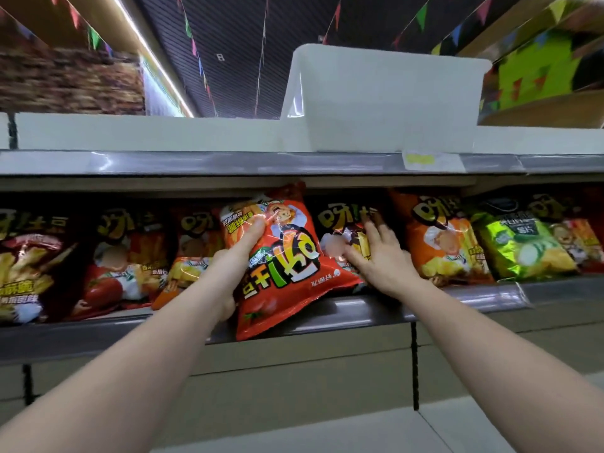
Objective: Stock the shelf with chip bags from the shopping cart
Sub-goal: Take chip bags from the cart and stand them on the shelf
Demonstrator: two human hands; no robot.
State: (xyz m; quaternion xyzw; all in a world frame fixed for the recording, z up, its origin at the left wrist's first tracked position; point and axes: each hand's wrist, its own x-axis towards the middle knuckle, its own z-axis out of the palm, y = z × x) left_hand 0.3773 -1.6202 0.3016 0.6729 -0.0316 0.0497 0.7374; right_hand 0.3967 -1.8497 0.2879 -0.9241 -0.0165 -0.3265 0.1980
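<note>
Chips in a red bag sat upside down and tilted at the shelf front, its lower end hanging over the shelf's grey lip and its upper end tucked under the shelf above. The left hand grasped this bag along its left edge: the thumb lay across the printed face near the top, and the remaining fingers were hidden behind the bag, so most of the bag stood to the right of the grip. The right hand was spread flat, fingers splayed, pressed against a dark bag standing just right of the red one; it seemed to rest on that bag rather than clasp it, though the fingertips were partly lost in shadow. The red bag's right edge lay just beside the right hand's thumb, touching or nearly so.

Further right of that hand stood an orange bag and then a green bag. Left of the grip, more dark and red bags lined the same shelf. Above, on the upper shelf, a white bin stood over the two hands.
</note>
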